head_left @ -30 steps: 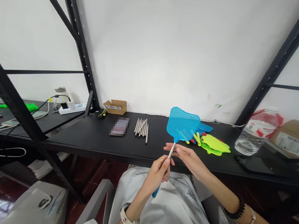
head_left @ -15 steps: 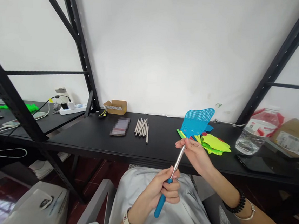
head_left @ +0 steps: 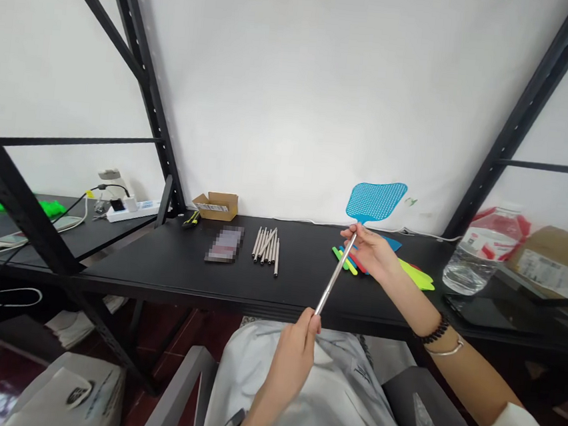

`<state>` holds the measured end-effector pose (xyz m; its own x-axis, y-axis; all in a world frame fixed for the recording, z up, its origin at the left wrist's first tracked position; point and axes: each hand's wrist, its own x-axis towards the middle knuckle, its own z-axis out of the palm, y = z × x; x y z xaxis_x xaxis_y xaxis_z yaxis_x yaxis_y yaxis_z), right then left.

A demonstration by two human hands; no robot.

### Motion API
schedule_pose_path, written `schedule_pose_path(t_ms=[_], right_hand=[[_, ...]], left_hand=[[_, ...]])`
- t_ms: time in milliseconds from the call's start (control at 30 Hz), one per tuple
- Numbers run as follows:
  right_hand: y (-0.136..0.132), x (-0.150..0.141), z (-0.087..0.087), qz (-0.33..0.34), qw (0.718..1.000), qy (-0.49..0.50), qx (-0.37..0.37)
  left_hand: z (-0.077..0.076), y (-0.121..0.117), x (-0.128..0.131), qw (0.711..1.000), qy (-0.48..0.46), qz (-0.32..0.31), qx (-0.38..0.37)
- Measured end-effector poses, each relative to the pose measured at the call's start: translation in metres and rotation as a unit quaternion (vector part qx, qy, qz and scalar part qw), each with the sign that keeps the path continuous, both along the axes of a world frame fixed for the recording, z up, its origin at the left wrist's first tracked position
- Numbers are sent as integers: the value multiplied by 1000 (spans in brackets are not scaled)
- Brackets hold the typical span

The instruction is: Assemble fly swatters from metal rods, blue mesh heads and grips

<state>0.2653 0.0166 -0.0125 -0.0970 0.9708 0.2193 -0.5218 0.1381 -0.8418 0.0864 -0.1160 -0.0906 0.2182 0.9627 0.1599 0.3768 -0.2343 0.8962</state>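
A fly swatter (head_left: pixel 375 202) with a blue perforated head and a silver telescopic rod is held up slantwise between my hands. My left hand (head_left: pixel 297 348) is closed round its lower end, over my lap, and hides the blue grip. My right hand (head_left: pixel 368 246) pinches the rod just below the head. Behind the right hand lie several coloured handles (head_left: pixel 347 261), green, blue, yellow and red. Yellow-green swatter heads (head_left: pixel 416 276) and a blue one (head_left: pixel 391 244) rest beside them, partly covered by my right arm. Several silver rods (head_left: pixel 267 246) lie in a bunch at the table's middle.
On the black table (head_left: pixel 159 261) are an open cardboard box (head_left: pixel 221 207), a yellow-black cutter (head_left: pixel 191 219) and a blurred phone-like item (head_left: pixel 225 243). A large water bottle (head_left: pixel 478 252), a dark tablet (head_left: pixel 485 313) and a carton (head_left: pixel 558 263) stand to the right.
The rod between my hands is longer now. My right hand has moved up and away with the blue head, and my left hand has turned, back upward, over the grip.
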Motion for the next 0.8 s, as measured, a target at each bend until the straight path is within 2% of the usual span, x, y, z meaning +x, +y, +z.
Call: schedule_pose_path(t_ms=[33,100,200,267,367,500,667,800], right_hand=[[2,-2,0,4,1000,-4,2],[2,-9,0,10,1000,-7,9],[2,-22,2,27,999,19,10],[3,-29,6,41,998,48,4],[6,-34,11,46,996,74,0],[8,-35,16,44,998,44,30],[4,-38,19,52,997,43,39],[5,-41,24,59,996,71,14]], left_hand=[[3,-4,0,993,94,51,40],[10,-11,-1,957,252,123,70],[20,-17,-8,912,362,172,82],[25,-19,-14,904,368,192,104],[32,-21,-24,909,339,207,127],[43,-26,-37,916,325,203,119],[55,-36,-48,895,402,162,100],[56,-43,-56,879,443,148,100]])
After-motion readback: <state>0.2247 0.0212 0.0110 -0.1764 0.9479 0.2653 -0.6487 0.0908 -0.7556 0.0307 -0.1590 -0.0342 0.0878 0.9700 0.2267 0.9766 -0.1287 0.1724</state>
